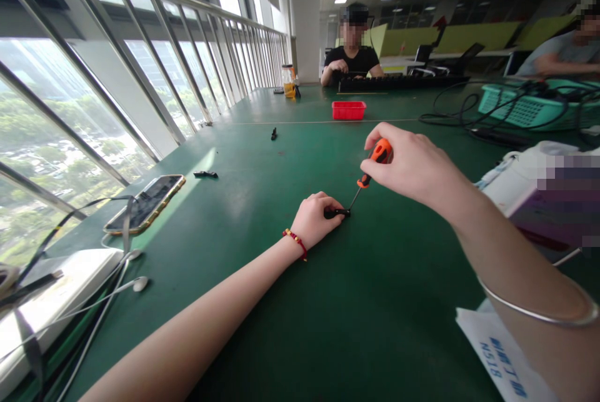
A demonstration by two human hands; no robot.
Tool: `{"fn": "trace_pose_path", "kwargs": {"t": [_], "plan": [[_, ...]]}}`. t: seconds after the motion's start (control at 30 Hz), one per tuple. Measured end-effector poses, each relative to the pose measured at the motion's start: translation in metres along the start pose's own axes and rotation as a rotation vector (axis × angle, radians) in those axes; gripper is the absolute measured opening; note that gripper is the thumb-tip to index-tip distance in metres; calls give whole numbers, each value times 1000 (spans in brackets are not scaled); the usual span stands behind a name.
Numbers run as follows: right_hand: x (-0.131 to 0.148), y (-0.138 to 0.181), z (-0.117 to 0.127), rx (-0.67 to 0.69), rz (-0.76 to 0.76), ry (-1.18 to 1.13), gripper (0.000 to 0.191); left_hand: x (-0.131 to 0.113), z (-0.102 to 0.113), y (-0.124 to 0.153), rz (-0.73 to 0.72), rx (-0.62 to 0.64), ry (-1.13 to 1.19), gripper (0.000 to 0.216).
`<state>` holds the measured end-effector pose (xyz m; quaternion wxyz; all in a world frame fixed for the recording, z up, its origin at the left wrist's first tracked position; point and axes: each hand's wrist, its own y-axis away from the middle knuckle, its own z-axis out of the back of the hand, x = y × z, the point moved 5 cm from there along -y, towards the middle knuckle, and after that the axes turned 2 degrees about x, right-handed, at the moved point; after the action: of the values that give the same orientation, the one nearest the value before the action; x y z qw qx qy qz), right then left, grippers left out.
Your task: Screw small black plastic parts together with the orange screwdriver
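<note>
Pinning a small black part (pixel 338 213) flat to the green worktop (pixel 328 302) with the left hand (pixel 315 217), fingers curled over its near end. Gripping an orange-handled screwdriver (pixel 368 177) in the right hand (pixel 412 164), closed round the handle, with the shaft slanted down and leftward and the tip set at the exposed far end of the part. Working with the hands apart, meeting only through tool and part. Cannot tell whether a screw sits under the tip, or how far in: too small to make out. Judged to be in the middle of the driving, going by the tool on the piece and the piece braced. Judged not yet finished, going by the grip on both. Seen lying loose farther up the worktop on the left: two more small black pieces (pixel 205 174) and (pixel 274 134), well apart from the hands, possibly of the same kind. Seen beyond them: a red tray (pixel 349 110), contents hidden. Seen at the left edge: a phone (pixel 146 202) and white earphones (pixel 139 283). Seen across the worktop: a co-worker (pixel 352 58), hands at a separate job.
</note>
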<state>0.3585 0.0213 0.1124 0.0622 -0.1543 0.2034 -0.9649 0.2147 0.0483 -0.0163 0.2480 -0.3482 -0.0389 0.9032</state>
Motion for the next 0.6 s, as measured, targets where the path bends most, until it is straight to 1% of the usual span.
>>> {"fn": "trace_pose_path", "kwargs": {"t": [0.13, 0.17, 0.23, 0.27, 0.37, 0.43, 0.5, 0.6], "plan": [[0, 0, -1, 31, -29, -12, 30, 0, 0, 0, -8, -2, -3, 16], [0, 0, -1, 28, -31, -18, 29, 0, 0, 0, -6, -1, -3, 16], [1, 0, -1, 13, -15, -36, 17, 0, 0, 0, -2, -1, -4, 15], [2, -1, -1, 9, -4, -46, 15, 0, 0, 0, -3, -1, -5, 15], [3, -1, -4, 25, 20, -77, 15, 0, 0, 0, -7, -3, -5, 15], [3, -1, -4, 21, 24, -99, 23, 0, -1, 0, -10, -5, -5, 15], [4, -1, -1, -31, 31, -126, 29, 1, -1, 0, -13, -6, -4, 14], [6, 0, 4, -144, 66, -174, 27, 1, -1, 0, -14, -9, 1, 13]]}}
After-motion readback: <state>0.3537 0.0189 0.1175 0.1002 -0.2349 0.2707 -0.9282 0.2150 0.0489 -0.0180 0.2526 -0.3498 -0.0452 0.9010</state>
